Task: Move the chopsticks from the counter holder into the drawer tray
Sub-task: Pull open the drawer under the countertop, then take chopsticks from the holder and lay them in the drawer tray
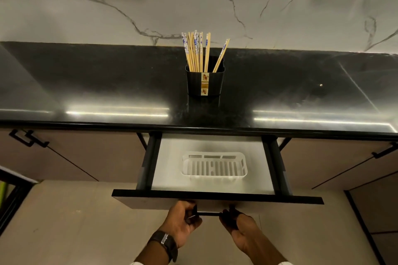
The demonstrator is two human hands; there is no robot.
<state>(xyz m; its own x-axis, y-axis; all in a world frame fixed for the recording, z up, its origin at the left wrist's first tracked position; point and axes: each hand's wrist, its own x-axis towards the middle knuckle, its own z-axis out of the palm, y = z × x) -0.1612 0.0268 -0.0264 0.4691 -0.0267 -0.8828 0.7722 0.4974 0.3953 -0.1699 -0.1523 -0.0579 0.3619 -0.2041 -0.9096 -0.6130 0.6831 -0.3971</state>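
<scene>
Several bamboo chopsticks with blue-and-white tops stand upright in a black holder at the middle of the black counter. Below it a drawer is pulled out, and a white slotted tray lies inside on the pale drawer floor with nothing in it. My left hand and my right hand both grip the black bar handle under the drawer front, left hand at its left end, right hand at its right end. A dark watch sits on my left wrist.
A marble-patterned wall rises behind the counter. Brown cabinet doors with black handles flank the drawer on both sides. A small pale speck lies on the counter to the right. The beige floor spreads below.
</scene>
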